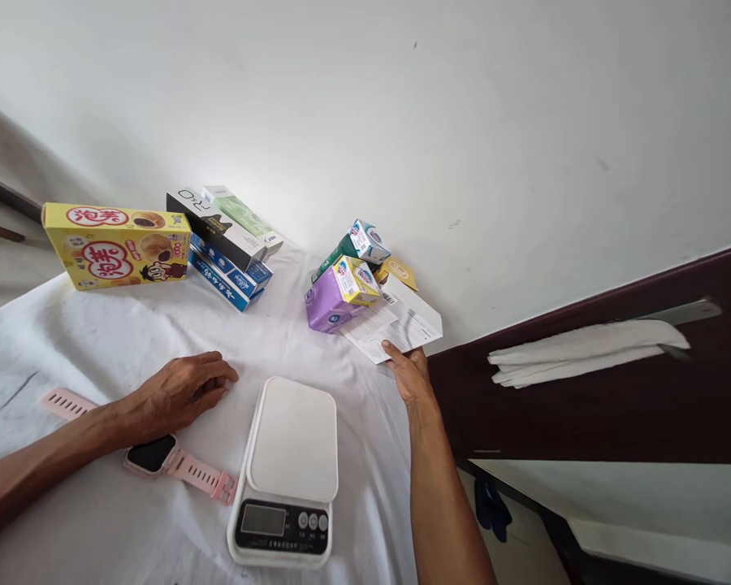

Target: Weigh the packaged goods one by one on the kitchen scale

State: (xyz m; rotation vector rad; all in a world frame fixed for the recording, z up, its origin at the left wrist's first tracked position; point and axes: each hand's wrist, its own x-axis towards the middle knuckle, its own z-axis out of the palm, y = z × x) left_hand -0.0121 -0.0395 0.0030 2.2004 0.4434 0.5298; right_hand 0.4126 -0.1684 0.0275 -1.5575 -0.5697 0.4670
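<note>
My right hand point(409, 372) grips the near edge of a white printed box point(411, 321), thumb on top and the other fingers mostly hidden underneath. Close against that box stand a purple box with a yellow end point(335, 301) and a green box with a white-and-blue end point(365, 241). A yellow item point(400, 272) shows partly behind them. My left hand point(179, 392) rests on the white cloth with fingers loosely bent and nothing in them. Under the left forearm lies a pink-strapped smartwatch point(152, 455). Between my hands sits a white digital scale point(292, 439), its platform bare and its display blank.
At the back left stand a yellow snack box point(118, 252), a black-and-white box point(216, 227), a green-and-white box point(244, 213) and blue boxes point(228, 272). A wall rises behind the cloth-covered table point(280, 341). On the right, a white cloth point(585, 349) hangs over a bar on a dark board.
</note>
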